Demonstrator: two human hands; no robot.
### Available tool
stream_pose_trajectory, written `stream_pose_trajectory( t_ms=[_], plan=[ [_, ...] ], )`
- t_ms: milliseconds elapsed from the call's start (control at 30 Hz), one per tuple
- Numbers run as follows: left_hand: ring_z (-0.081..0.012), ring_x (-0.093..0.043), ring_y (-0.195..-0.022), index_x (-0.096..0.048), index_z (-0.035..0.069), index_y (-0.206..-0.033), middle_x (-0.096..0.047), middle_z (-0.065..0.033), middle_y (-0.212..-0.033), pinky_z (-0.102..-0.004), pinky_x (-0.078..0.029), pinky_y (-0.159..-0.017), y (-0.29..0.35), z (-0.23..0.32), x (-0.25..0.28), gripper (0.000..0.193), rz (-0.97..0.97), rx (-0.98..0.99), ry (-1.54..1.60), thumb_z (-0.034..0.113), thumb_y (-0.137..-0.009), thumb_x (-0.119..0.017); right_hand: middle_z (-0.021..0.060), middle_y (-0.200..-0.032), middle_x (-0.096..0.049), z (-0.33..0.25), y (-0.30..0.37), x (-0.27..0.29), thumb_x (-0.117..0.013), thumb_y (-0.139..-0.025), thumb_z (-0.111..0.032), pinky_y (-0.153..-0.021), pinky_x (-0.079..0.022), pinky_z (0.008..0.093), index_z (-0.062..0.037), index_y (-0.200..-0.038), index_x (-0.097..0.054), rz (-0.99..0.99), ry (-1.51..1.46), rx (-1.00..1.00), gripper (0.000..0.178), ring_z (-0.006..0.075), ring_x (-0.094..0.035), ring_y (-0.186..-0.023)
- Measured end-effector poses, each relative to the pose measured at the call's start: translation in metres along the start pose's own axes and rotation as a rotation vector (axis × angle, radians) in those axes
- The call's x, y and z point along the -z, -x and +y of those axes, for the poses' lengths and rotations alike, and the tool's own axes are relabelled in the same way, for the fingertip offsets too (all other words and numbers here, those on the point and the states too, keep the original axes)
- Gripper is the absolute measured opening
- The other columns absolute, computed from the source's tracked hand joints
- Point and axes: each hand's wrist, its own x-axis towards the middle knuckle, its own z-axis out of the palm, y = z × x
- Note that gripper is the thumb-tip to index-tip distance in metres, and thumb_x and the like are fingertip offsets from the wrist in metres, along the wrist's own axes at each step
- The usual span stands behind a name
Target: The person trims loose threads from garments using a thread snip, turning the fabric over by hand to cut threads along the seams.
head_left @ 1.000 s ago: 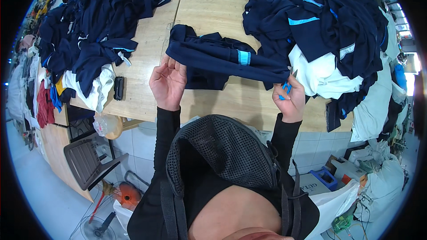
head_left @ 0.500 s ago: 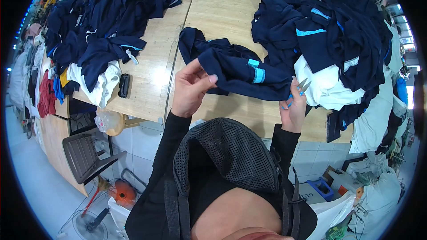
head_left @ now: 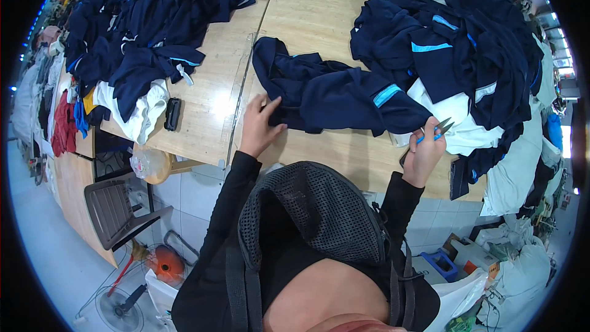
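Observation:
A navy garment [head_left: 335, 101] with a light blue stripe lies bunched across the table in front of me. At its left end my left hand [head_left: 260, 128] has thumb and fingers apart, the fingertips touching the cloth's edge. My right hand [head_left: 424, 158] is closed around small blue-handled scissors [head_left: 444, 126], their blades pointing up and to the right. The fingers of that hand are at the garment's right corner; whether they also pinch the cloth I cannot tell. Under and beside the corner lies white cloth [head_left: 461, 129].
Heaps of navy garments lie at the far left [head_left: 166, 6] and right [head_left: 491, 55] of the wooden table [head_left: 301, 18]. A black oblong object [head_left: 173, 114] sits near the left front edge. Below are a brown chair [head_left: 114, 215], a stool [head_left: 153, 169] and a fan [head_left: 120, 310].
The garment has come down from my raised hands and lies flatter on the table. My left hand has loosened its grip on it. My right hand has moved slightly right with the scissors.

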Motion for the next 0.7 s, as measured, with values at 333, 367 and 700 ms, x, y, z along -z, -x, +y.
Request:
stream_pose_trajectory(
  t_ms=[333,367,700],
  plan=[
    [-0.0223,-0.07,-0.08,-0.074,-0.002,-0.106,-0.071,-0.0125,-0.087,-0.0311,-0.054,-0.075,-0.038,0.002,0.065,0.012,0.313,0.229,0.431,-0.001,-0.094,-0.079,-0.0019,-0.077,-0.055,-0.09,-0.01,-0.034,-0.073,-0.109,-0.016,-0.045,-0.032,0.023,-0.0073,-0.096,-0.058,0.121,-0.148,0.449,0.022,0.0047,-0.045,-0.056],
    [-0.0239,-0.07,-0.08,-0.073,-0.002,-0.104,-0.071,-0.0137,-0.089,-0.0328,-0.055,-0.075,-0.033,-0.007,0.074,0.012,0.236,0.211,0.344,-0.001,-0.094,-0.079,-0.0022,-0.077,-0.055,-0.088,-0.013,-0.033,-0.073,-0.109,-0.017,-0.045,-0.032,0.0229,-0.0069,-0.096,-0.059,0.164,-0.09,0.474,0.021,0.0042,-0.045,-0.056],
    [-0.0217,-0.071,-0.086,-0.076,0.001,-0.105,-0.076,-0.0095,-0.099,-0.0328,-0.056,-0.083,0.047,-0.06,0.061,0.022,-0.209,0.066,-0.106,0.014,-0.091,-0.088,0.008,-0.089,-0.077,0.038,-0.012,0.052,-0.067,-0.11,-0.019,-0.053,-0.041,0.0212,0.003,-0.117,-0.077,-0.193,0.787,0.367,0.025,0.0072,-0.061,-0.068]
  ],
)
